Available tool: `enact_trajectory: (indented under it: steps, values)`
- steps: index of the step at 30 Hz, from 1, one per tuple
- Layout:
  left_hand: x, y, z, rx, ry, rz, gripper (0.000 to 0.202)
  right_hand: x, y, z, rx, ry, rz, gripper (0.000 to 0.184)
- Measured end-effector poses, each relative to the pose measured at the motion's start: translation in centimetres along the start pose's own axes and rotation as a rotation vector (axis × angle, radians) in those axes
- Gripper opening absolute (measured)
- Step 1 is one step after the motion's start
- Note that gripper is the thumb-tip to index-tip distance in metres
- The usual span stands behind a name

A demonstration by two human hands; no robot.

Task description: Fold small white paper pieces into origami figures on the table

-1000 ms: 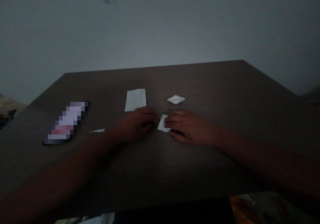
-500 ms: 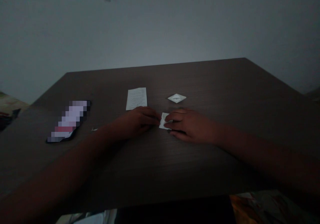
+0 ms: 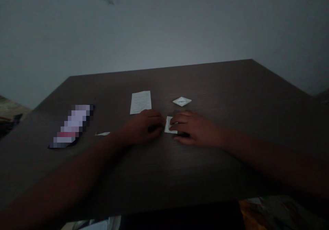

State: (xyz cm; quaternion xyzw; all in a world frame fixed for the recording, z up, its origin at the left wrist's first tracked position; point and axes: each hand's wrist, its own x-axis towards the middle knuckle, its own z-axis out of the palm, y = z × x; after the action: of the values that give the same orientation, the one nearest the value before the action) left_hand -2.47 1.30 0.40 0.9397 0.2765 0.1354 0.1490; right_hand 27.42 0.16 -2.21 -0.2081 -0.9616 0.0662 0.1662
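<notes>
A small folded piece of white paper [image 3: 168,127] lies on the table between my two hands. My right hand [image 3: 195,129] rests over its right part, fingers spread with the tips on the paper and the thumb apart below. At the paper's left edge is my left hand [image 3: 142,127], its fingers bent and a gap showing between them and the thumb. Whether the left fingertips touch the paper, I cannot tell. Beyond the right hand sits a folded paper boat [image 3: 182,101], diamond-shaped from above.
A printed sheet [image 3: 141,102] lies just beyond my left hand. To the left, a phone [image 3: 73,125] with a blurred screen rests on the brown table [image 3: 218,82]. A thin paper scrap [image 3: 103,133] lies by my left forearm. A pale wall stands behind.
My left hand has drawn slightly left, and its fingers and thumb have parted. More of the scrap beside the left forearm shows. My right hand stays on the folded paper.
</notes>
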Motion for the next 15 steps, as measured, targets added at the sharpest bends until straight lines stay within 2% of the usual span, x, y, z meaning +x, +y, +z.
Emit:
enact_trajectory:
  steps: [4, 9, 15]
  values:
    - [0.1, 0.2, 0.4, 0.049, -0.021, -0.004, 0.034, 0.3, 0.0, 0.3, 0.037, 0.004, 0.066, 0.026]
    - [0.2, 0.1, 1.1, 0.104, 0.025, 0.087, 0.022, 0.5, 0.0, 0.3, 0.127, 0.033, 0.114, 0.027]
    - [0.6, 0.4, 1.4, 0.241, 0.043, 0.205, 0.024, 0.6, 0.1, 0.0, 0.200, 0.060, 0.148, 0.024]
